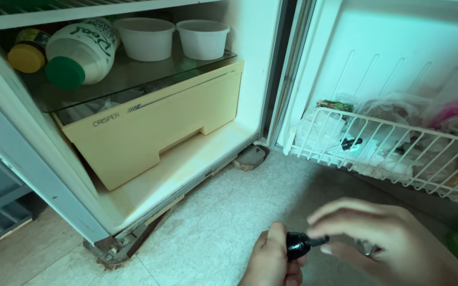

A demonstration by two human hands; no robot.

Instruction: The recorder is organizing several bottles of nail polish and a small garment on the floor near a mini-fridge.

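Low down: open floor between fridge base and door rack. Left hand grips small black bottle at bottom edge; right hand arched over it, fingers pinching its cap.

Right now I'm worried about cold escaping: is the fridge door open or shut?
Open. The door is swung wide to the right, baring its wire rack, the yellow crisper drawer and the glass shelf.
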